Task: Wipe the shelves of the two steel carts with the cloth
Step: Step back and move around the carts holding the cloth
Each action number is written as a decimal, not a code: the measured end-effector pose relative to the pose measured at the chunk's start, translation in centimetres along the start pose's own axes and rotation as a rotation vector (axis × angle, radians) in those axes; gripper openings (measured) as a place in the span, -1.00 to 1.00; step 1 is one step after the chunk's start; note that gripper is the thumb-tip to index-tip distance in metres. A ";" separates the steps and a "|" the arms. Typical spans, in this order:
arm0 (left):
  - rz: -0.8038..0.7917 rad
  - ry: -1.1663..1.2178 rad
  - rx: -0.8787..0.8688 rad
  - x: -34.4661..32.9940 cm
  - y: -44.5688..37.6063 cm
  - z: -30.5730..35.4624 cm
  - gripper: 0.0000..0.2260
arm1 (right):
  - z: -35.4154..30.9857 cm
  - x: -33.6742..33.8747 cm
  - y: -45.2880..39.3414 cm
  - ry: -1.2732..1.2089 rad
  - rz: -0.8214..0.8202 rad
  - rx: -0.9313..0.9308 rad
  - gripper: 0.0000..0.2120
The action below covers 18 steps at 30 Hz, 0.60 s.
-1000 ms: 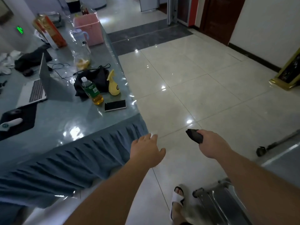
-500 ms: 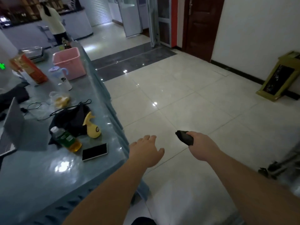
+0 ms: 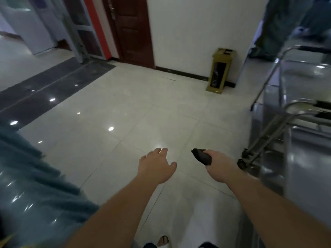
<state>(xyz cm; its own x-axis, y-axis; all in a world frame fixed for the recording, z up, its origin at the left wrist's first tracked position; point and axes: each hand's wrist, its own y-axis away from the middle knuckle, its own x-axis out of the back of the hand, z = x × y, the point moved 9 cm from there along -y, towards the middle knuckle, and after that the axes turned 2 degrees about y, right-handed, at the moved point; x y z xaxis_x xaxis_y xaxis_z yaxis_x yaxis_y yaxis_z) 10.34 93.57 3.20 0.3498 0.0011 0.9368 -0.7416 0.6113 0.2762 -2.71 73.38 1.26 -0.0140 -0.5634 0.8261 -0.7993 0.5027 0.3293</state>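
The right hand point(image 3: 217, 164) grips the dark cloth point(image 3: 201, 156), bunched, above the floor, left of the steel carts point(image 3: 293, 122). The left hand point(image 3: 156, 166) hangs open, empty. Cloth contacts no shelf; judged, shelf wiping remains outstanding.

The steel carts point(image 3: 293, 122) run off the right edge, smeared by blur. Most of the dark cloth point(image 3: 201, 156) is buried in the right hand point(image 3: 219, 165). The draped surface point(image 3: 35, 194) is cropped left.
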 end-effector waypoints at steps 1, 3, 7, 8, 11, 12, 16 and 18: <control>-0.017 -0.013 -0.033 -0.1 -1.5 0.5 -0.35 | 1.0 0.0 -0.3 -0.015 0.006 -0.043 -0.57; -0.051 -0.031 -0.096 -0.3 -4.3 1.9 -0.35 | 3.2 0.1 -0.6 -0.036 0.018 -0.131 -0.57; -0.106 -0.071 -0.229 -0.7 -9.4 6.5 -0.34 | 8.3 2.2 -1.2 -0.049 0.082 -0.278 -0.49; -0.121 -0.087 -0.260 -0.8 -10.8 8.0 -0.34 | 9.7 3.0 -1.6 -0.063 0.103 -0.316 -0.48; -0.163 -0.116 -0.341 -1.4 -14.8 12.8 -0.33 | 13.8 5.3 -3.4 -0.106 0.161 -0.392 -0.52; -0.168 -0.128 -0.367 -1.7 -16.4 14.9 -0.33 | 15.6 6.3 -4.3 -0.126 0.177 -0.417 -0.55; -0.186 -0.159 -0.424 -2.0 -20.5 20.4 -0.33 | 20.0 8.8 -7.1 -0.165 0.202 -0.433 -0.63; -0.188 -0.183 -0.449 -1.7 -22.7 23.6 -0.34 | 22.4 10.7 -8.6 -0.162 0.201 -0.446 -0.61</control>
<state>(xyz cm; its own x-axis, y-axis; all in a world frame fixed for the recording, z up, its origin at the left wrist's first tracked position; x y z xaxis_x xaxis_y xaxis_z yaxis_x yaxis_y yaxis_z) 13.06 61.00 0.40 0.3180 -0.2552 0.9131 -0.3430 0.8669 0.3618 -9.40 48.34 -2.99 -0.2618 -0.5036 0.8233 -0.4380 0.8221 0.3636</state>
